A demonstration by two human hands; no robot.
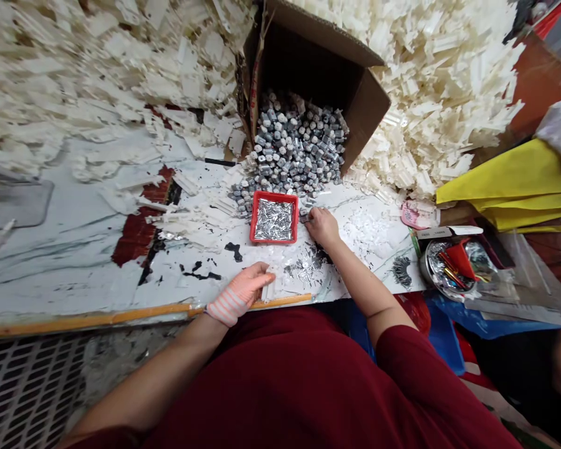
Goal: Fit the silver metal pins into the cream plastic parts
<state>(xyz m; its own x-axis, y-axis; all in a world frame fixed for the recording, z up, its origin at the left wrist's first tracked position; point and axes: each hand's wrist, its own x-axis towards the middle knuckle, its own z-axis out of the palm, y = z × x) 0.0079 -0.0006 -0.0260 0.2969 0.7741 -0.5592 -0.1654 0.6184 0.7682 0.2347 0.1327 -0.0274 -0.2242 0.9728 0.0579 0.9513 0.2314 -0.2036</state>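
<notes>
My left hand (238, 292), in a striped pinkish glove with bare fingertips, is closed on a white plastic piece (270, 288) at the table's front edge. My right hand (323, 227) is bare, its fingers bent down beside the right rim of a red tray (254, 218). Its fingertips are at some loose grey cylinders with white ends that look like small motors; whatever they pinch is hidden. Many small metal pins (275, 219) fill the tray. More such motors (299, 140) spill out of a cardboard box (367, 118) lying on its side behind the tray.
Heaps of cream plastic parts (168, 68) rise left and right of the box. Loose pins (307, 268) are scattered between my hands. On the right are a metal bowl (425, 265) of odds and ends and a yellow cloth (518, 181). A wooden strip (98, 317) edges the table.
</notes>
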